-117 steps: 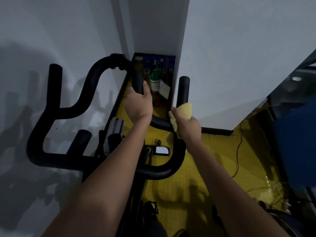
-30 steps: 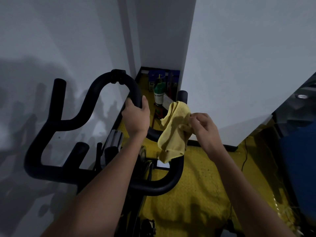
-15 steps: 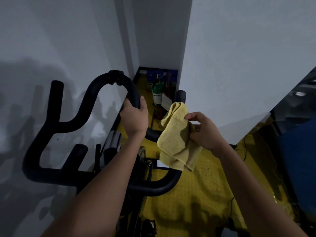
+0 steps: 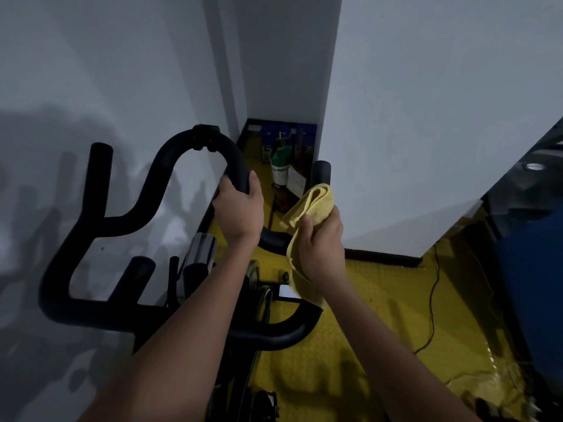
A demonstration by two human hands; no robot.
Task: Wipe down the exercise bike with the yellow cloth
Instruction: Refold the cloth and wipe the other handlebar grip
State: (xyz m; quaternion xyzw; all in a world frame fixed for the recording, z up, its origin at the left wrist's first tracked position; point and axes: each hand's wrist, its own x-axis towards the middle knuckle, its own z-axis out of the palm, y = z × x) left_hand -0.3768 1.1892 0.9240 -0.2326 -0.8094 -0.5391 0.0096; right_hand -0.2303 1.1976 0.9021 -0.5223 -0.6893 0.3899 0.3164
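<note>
Two hands work at the middle of the view. The left hand [image 4: 239, 213] is closed round the curved black handlebar [image 4: 170, 166], fingers wrapped over the tube and thumb up its right side. The right hand [image 4: 320, 245] is closed on the one yellow cloth [image 4: 315, 202], thumb pressed into the fabric; the cloth bunches above the fingers at about 12 o'clock from the hand and hangs below the wrist at 6 o'clock, draping over the right side of the bar. Whether the cloth touches the tube under the hand cannot be told.

The exercise bike [image 4: 189, 269] shows one looped bar with four upright stub ends: one far left, one lower left, one beside the silver console [image 4: 201, 251], and one at 12 o'clock from the cloth by the wall corner. Both forearms cross the frame and cover most of the stem; a small white label [image 4: 288, 291] peeks out under the cloth.

Beyond the hands, at 12 o'clock, one green bottle [image 4: 279, 170] stands in a narrow gap between two white walls [image 4: 426, 102] among blue items too dark to make out. The yellow floor [image 4: 380, 315] carries one black cable [image 4: 431, 300] at 3 o'clock. A blue shape [image 4: 533, 284] is cut off by the right edge. One pedal [image 4: 265, 403] shows dimly at 6 o'clock.
</note>
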